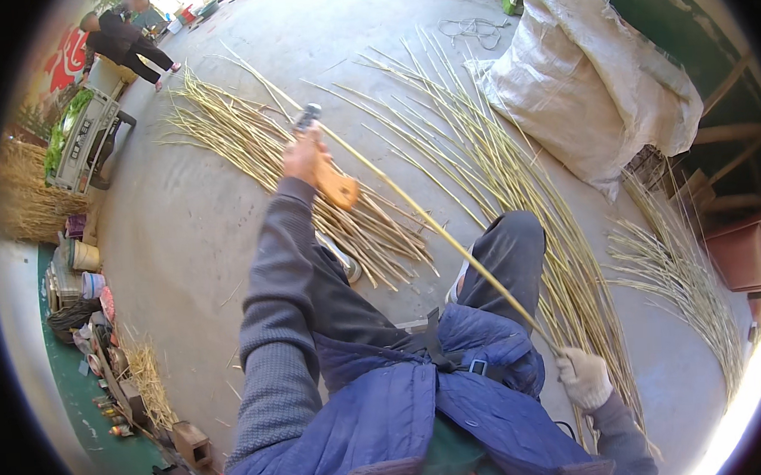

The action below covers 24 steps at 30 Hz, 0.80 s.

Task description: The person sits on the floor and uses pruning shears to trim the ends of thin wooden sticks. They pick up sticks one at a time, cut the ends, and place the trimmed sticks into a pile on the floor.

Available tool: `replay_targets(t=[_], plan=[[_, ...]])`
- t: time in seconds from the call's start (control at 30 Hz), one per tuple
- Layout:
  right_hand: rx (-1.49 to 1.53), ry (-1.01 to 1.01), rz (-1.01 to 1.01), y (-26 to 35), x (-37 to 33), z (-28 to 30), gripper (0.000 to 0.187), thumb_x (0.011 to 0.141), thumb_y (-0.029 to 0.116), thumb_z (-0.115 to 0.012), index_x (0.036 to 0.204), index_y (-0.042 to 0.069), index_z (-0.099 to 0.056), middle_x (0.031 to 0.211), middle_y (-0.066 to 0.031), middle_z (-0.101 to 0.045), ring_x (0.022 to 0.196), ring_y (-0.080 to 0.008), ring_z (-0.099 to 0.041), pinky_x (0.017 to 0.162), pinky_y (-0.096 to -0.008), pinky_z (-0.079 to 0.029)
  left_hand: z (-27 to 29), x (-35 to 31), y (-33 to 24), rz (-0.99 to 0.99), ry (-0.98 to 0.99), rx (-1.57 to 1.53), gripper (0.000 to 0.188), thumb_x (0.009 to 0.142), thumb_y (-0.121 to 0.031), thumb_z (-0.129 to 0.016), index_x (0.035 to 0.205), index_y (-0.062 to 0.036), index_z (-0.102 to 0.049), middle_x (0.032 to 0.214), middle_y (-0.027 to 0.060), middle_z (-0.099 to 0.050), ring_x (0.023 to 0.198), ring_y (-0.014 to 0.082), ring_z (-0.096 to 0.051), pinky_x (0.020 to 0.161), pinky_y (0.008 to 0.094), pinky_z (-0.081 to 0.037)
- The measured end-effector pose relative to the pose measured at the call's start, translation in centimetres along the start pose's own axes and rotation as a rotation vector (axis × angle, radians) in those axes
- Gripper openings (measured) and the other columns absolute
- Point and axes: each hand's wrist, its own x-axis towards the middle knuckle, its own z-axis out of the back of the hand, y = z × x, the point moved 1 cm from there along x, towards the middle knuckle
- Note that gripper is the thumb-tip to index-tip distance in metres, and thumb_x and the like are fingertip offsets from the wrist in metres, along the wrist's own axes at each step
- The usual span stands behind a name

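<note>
My left hand [303,154], bare and in a dark grey sleeve, is closed round a hand tool with a curved wooden handle [337,186] and a dark metal end [308,116]. The exact kind of tool does not show. Beside the metal end runs a long, thin yellow-green stalk [436,226], slanting from far left to near right across my lap. My right hand [584,377], in a whitish work glove, grips its near end. Whether the tool touches the stalk, I cannot tell.
Brownish stalks [291,173] lie bundled on the concrete floor at centre left. Greener stalks [506,179] spread right of my knee, with thinner branched ones [674,265] farther right. A large white woven sack [570,81] stands behind them. Far left are a person [125,36] and a small vehicle [87,141].
</note>
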Motion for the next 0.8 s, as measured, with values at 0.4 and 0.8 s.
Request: replay_targets(t=[0.4,0.8], plan=[[-0.096,-0.180,0.302,8.1,13.8,-1.9,0.033,0.111,0.036,-0.053,0.109,0.006,-0.067,0.070,-0.0137,-0.070,0.066,-0.0318,-0.072,0.061,-0.0424,-0.055,-10.4,-16.5,6.5,0.137,0.350,-0.029,0.033,0.099,-0.032,-0.076,0.099,-0.0021,-0.064,0.072,0.0044,-0.063,0.051,0.0130,-0.061,0.047,0.0280,-0.054],[-0.611,0.043,-0.153,-14.6,-6.7,-3.1,0.015,0.092,0.024,-0.064,0.094,0.013,-0.074,0.076,-0.0140,-0.073,0.066,-0.0365,-0.072,0.060,-0.0494,-0.054,9.0,7.5,-2.0,-0.177,-0.222,-0.152,0.026,0.093,-0.016,-0.082,0.094,-0.0008,-0.061,0.073,0.0086,-0.062,0.056,0.0181,-0.061,0.050,0.0325,-0.057]])
